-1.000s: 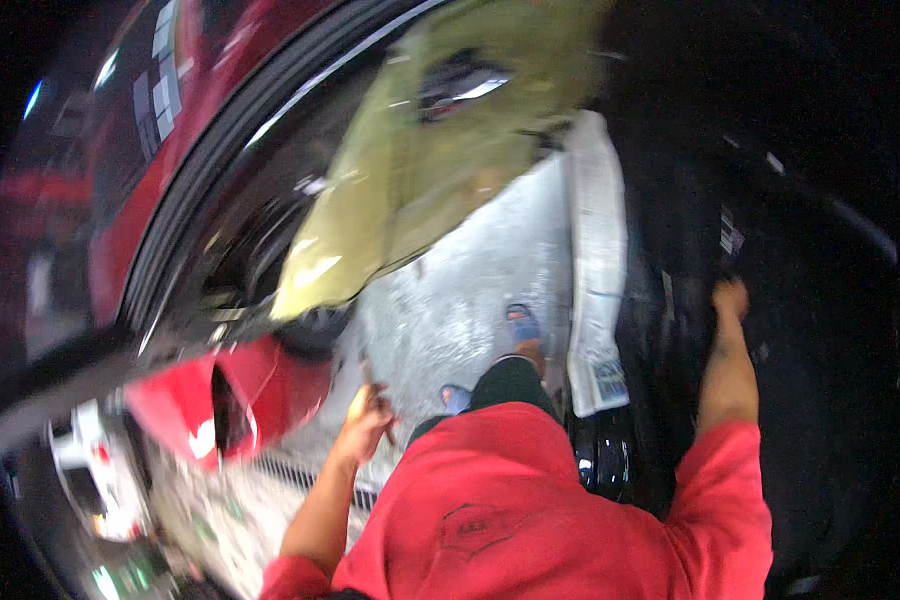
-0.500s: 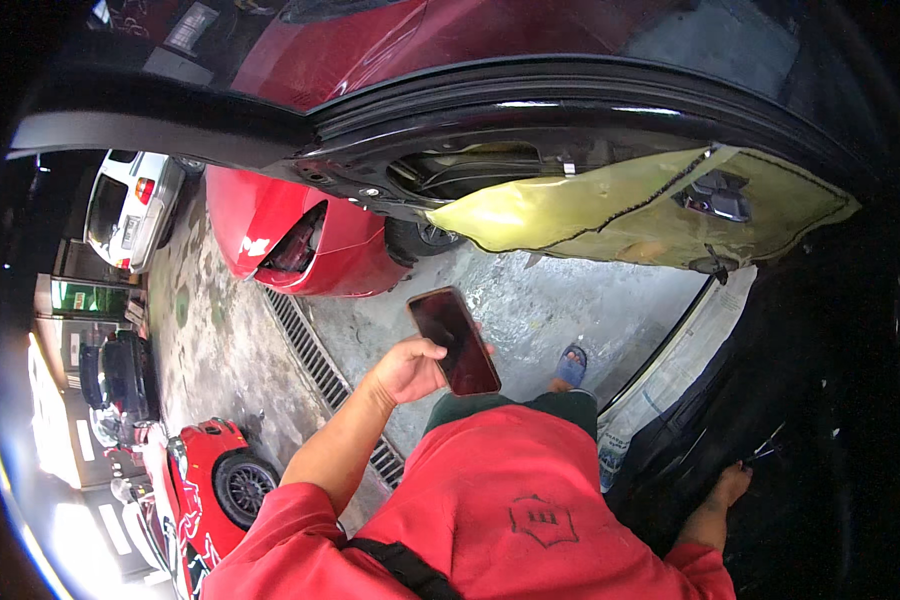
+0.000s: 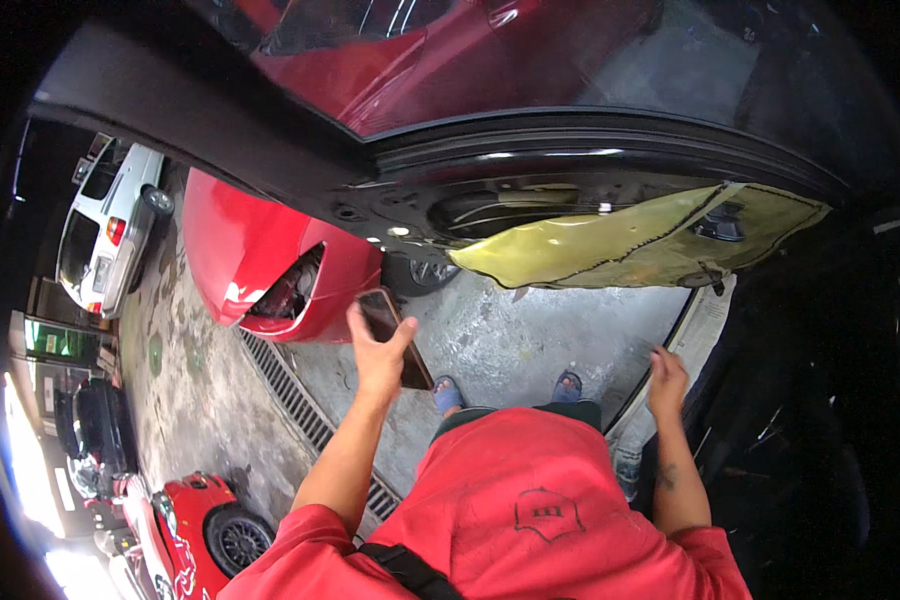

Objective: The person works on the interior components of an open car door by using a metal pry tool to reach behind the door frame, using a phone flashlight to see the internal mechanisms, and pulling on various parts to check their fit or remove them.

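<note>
My left hand (image 3: 378,362) grips a smartphone (image 3: 381,316) with a dark screen, its thumb and fingers spread across the edges. The phone tilts over the floor beside the red car's front. Off to the right my right hand (image 3: 668,383) is raised with its fingers curled in; nothing shows in it. It is nearest to the pale sill strip (image 3: 707,322) at the dark car's doorway. Ahead stands an opened car door (image 3: 400,215) without its trim panel. Yellowish plastic sheeting (image 3: 580,248) edged with black sealant hangs from its inner side.
A red car (image 3: 270,250) with a headlight opening stands beyond the door. A floor drain grate (image 3: 300,400) runs across the concrete on the left. Farther left are a white car (image 3: 105,230) and another red car (image 3: 210,530). Dark car interior fills the right.
My right hand has come up and inward from the dark interior, away from a thin shiny object there. The left hand has shifted left and tilted the phone. The view has shifted slightly.
</note>
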Tool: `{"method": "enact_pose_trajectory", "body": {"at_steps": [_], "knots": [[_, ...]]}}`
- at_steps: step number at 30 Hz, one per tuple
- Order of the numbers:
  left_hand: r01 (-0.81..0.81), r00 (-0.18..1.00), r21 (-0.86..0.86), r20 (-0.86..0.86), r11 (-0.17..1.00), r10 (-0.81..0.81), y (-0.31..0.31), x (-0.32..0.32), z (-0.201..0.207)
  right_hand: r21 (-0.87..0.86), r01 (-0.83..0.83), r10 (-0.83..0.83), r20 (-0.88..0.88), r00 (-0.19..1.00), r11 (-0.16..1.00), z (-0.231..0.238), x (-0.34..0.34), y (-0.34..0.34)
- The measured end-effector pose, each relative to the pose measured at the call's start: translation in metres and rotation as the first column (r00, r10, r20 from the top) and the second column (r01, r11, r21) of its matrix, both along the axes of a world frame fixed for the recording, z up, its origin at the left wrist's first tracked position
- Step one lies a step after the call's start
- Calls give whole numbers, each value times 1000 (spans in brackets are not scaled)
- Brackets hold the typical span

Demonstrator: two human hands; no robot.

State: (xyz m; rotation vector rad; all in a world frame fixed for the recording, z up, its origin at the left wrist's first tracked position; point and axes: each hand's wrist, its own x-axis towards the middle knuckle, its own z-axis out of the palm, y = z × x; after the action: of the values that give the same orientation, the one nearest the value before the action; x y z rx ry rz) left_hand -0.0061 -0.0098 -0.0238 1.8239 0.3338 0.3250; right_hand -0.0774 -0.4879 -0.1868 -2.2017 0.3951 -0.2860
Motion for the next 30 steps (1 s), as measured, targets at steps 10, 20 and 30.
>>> {"method": "enact_pose_trajectory", "body": {"at_steps": [10, 20, 30], "knots": [[91, 745, 602, 487, 793, -455, 122, 99, 126, 423, -314, 67, 505, 861, 850, 190, 158, 389], [366, 498, 738, 359, 567, -789, 175, 150, 169, 304, -87, -138, 644, 752, 949, 210, 200, 463], [563, 395, 671, 294, 482, -870, 189, 165, 173, 580, -134, -157, 424, 892, 803, 199, 210, 461]]}}
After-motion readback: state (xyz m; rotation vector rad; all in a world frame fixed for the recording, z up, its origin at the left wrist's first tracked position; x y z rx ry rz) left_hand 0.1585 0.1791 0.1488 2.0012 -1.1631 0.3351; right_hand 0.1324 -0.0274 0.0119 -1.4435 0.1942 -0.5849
